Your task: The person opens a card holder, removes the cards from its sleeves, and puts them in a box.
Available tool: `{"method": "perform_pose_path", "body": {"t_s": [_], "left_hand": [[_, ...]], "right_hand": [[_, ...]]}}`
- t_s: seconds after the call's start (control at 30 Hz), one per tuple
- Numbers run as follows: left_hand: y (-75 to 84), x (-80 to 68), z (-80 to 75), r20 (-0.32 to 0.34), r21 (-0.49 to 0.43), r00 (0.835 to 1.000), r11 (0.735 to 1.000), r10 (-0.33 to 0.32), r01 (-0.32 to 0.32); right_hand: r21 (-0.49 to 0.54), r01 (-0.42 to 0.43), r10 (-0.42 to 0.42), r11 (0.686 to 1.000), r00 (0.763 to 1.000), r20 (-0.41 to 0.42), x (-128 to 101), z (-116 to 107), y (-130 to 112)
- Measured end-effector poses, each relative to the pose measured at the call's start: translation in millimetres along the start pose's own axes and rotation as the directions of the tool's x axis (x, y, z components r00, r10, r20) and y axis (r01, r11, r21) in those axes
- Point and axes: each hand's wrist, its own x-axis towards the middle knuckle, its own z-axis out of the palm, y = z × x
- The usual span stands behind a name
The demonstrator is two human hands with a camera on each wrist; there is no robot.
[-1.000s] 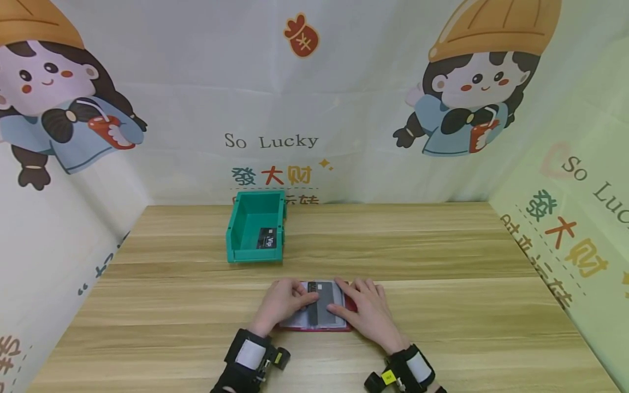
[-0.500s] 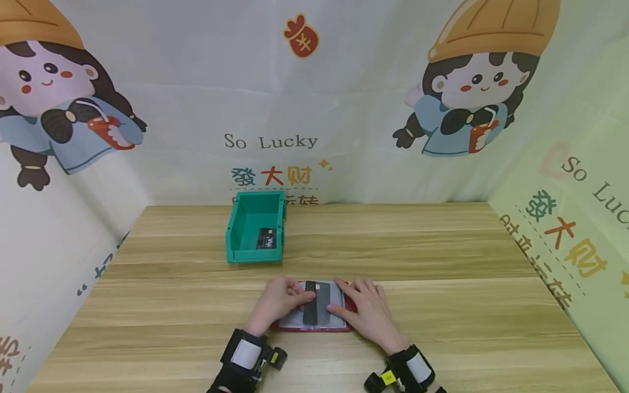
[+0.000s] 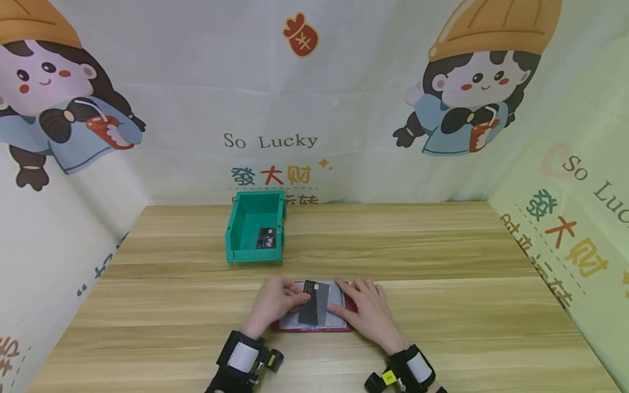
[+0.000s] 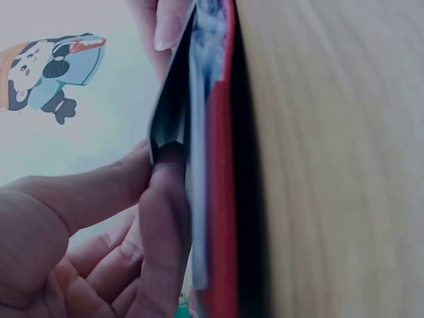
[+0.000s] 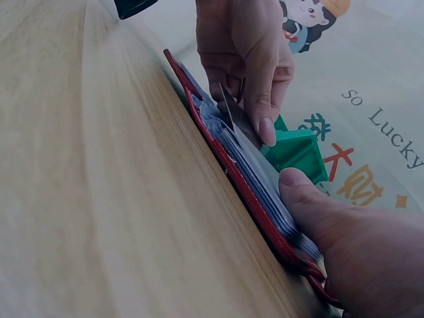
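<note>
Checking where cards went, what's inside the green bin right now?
One dark card lies inside the green bin, against its right wall. The near wall hides the floor's front strip.

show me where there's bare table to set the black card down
Bare wood lies right of the green bin out to the right wall, and left of the left hand. It is crowded at the red card holder, where both hands press.

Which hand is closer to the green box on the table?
Left. The left hand, pinching the black card, lies just in front of the green box; the right hand rests further right on the red card holder.
</note>
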Motion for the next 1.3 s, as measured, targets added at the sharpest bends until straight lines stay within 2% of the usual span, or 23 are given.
{"method": "perform_pose_path", "body": {"t_s": [0.3, 0.73, 0.83, 1.0, 1.3], "left_hand": [[-1.8, -3.5, -9.9, 0.123, -0.115, 0.991, 0.991, -0.055, 0.070], [-15.5, 1.0, -30.2, 0.159, -0.235, 0.983, 0.963, -0.096, 0.132], [-16.6, 2.0, -36.8, 0.147, -0.241, 0.981, 0.958, -0.123, 0.156], [-19.8, 6.9, -51.2, 0.111, -0.215, 0.985, 0.965, -0.129, 0.150], [-18.7, 14.8, -69.0, -0.007, -0.200, 0.998, 0.978, -0.057, 0.054]], "right_hand": [[0.015, -0.021, 0.020, 1.000, 0.999, 0.029, -1.0, -0.2, 1.1], [0.001, -0.003, 0.003, 1.000, 1.000, -0.001, -1.0, 1.9, 1.8], [0.002, -0.004, 0.004, 1.000, 1.000, 0.005, -0.9, 1.5, 1.5], [0.010, -0.005, 0.005, 1.000, 1.000, 0.015, -0.1, -0.2, 1.4], [0.005, 0.006, -0.006, 1.000, 1.000, 0.013, 0.7, -0.2, 2.0]]}}
